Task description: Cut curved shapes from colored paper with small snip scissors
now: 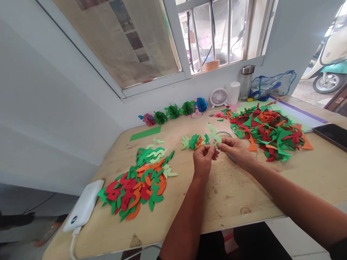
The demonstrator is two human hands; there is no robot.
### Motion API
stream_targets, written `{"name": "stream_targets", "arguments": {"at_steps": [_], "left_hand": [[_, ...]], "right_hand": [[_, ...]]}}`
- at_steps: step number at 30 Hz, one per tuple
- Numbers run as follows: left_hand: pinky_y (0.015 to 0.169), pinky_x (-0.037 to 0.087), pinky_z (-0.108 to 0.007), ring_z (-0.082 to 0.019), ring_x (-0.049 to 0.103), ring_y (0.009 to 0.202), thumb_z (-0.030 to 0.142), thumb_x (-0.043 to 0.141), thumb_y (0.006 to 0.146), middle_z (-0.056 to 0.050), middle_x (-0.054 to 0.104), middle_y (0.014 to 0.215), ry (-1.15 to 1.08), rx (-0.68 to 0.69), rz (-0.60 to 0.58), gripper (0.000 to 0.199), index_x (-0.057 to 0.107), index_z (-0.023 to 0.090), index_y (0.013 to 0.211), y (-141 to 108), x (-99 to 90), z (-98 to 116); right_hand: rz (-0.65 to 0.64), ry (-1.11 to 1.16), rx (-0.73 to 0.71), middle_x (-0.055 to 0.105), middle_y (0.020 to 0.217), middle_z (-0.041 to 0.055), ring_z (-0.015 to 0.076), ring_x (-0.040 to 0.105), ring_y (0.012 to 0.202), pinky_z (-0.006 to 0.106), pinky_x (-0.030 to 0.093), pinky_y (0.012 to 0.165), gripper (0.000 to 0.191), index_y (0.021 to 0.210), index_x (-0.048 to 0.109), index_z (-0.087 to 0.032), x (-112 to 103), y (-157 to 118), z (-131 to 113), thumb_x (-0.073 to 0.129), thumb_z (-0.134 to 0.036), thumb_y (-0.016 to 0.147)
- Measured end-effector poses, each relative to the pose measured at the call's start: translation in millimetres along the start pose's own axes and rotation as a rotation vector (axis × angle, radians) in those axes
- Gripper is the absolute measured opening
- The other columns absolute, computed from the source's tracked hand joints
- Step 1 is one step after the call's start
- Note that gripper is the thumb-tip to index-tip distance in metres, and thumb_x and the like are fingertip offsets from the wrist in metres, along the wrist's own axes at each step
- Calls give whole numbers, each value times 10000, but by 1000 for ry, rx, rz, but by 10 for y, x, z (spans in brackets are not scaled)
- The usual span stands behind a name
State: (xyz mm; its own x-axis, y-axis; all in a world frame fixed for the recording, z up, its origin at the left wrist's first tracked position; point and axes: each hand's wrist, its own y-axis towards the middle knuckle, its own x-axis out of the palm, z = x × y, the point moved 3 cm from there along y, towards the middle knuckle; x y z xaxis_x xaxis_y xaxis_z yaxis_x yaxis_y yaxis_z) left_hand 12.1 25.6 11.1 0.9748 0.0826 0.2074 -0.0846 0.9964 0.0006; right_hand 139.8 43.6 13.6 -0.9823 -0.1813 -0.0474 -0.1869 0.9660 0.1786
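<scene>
The left hand (203, 162) and right hand (238, 153) meet over the desk (230, 195), with the pale green paper piece (212, 130) between them. Each grip is pinched closed on its lower part, so its upper end stands free above the fingertips; such a light hold probably suits thin paper and keeps the shape in sight. The small paper bunches (194, 141) lie just beyond the left hand, perhaps for easy reach.

Curved cut-outs form the left heap (138, 180), while jagged scraps form the right heap (273, 133); setting them well apart presumably prevents mixing and leaves room for the forearms. The paper ornaments (172, 112) line the wall, likely out of the way.

Counted: 2 hands, 1 held piece, 2 heaps whose overlapping pieces cannot be counted, and 5 ornaments: 3 green, 1 blue, 1 pink with blue. The bunches overlap too much to count. There is also 1 green strip (145, 133), 1 fan (219, 97), 1 white canister (233, 93), 1 bottle (245, 83), 1 clear pouch (271, 86), 1 phone (333, 134) and 1 white device (85, 204) with a cable.
</scene>
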Motion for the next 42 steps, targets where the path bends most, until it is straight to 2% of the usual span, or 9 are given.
{"name": "stream_targets", "arguments": {"at_steps": [6, 11, 15, 19, 25, 28, 31, 35, 42], "left_hand": [[478, 452, -198, -92, 554, 479, 365, 674, 681, -21, 622, 544, 27, 10, 3, 248, 608, 130, 643, 35, -39, -48], [497, 470, -199, -104, 605, 565, 362, 694, 674, -34, 658, 722, -3, 41, 90, 281, 652, 132, 830, 31, -71, -12], [544, 488, -220, -131, 631, 636, 363, 697, 688, -44, 648, 726, -32, 108, 135, 325, 654, 135, 915, 30, -86, 12], [546, 472, -211, -107, 598, 594, 334, 690, 704, -27, 622, 701, 31, 197, 175, 318, 655, 133, 948, 32, -107, 6], [628, 514, -250, -157, 620, 752, 353, 687, 704, -73, 661, 858, 142, 198, 148, 324, 659, 146, 953, 57, -122, -95], [632, 518, -264, -160, 615, 737, 371, 693, 694, -61, 653, 817, 183, 202, 159, 327, 660, 149, 933, 70, -137, -121], [618, 510, -262, -154, 610, 698, 375, 698, 688, -50, 643, 765, 186, 202, 166, 301, 657, 151, 885, 82, -149, -125], [636, 503, -254, -144, 615, 690, 363, 703, 688, -47, 644, 752, 137, 215, 137, 268, 655, 151, 845, 92, -144, -123], [586, 493, -229, -112, 583, 632, 347, 699, 703, -28, 638, 743, 88, 198, -47, 261, 658, 143, 861, 45, -36, -105]], "right_hand": [[118, 28, 62, 458, 588, -32, 98, 379, 553, 246, 298, 518, 320, 656, 568, -173, -88, 17, 9, 639, -478, 721], [75, -65, 35, 395, 545, -44, 89, 315, 510, 249, 227, 477, 299, 626, 548, -177, -40, 8, -4, 623, -447, 728], [47, -175, 11, 359, 499, -54, 82, 284, 468, 249, 195, 449, 287, 606, 533, -185, 3, 2, 16, 607, -429, 738], [54, -339, -63, 409, 499, -39, 88, 339, 479, 242, 247, 457, 271, 583, 502, -189, 27, -13, 7, 590, -385, 748], [92, -593, -241, 529, 586, 0, 112, 452, 558, 239, 351, 544, 191, 621, 512, -187, 75, -79, -74, 543, -286, 781], [103, -674, -367, 534, 607, 7, 122, 469, 591, 244, 360, 573, 184, 617, 500, -193, 110, -116, -98, 523, -243, 792], [89, -688, -424, 540, 616, 15, 133, 480, 613, 253, 370, 595, 184, 626, 507, -198, 135, -136, -108, 514, -237, 806], [83, -632, -367, 551, 623, 13, 129, 479, 605, 257, 366, 593, 218, 646, 529, -191, 106, -119, -132, 512, -303, 832], [189, -381, -131, 533, 624, -8, 120, 446, 584, 246, 357, 545, 269, 707, 604, -185, -70, -32, -133, 520, -408, 830]]}}
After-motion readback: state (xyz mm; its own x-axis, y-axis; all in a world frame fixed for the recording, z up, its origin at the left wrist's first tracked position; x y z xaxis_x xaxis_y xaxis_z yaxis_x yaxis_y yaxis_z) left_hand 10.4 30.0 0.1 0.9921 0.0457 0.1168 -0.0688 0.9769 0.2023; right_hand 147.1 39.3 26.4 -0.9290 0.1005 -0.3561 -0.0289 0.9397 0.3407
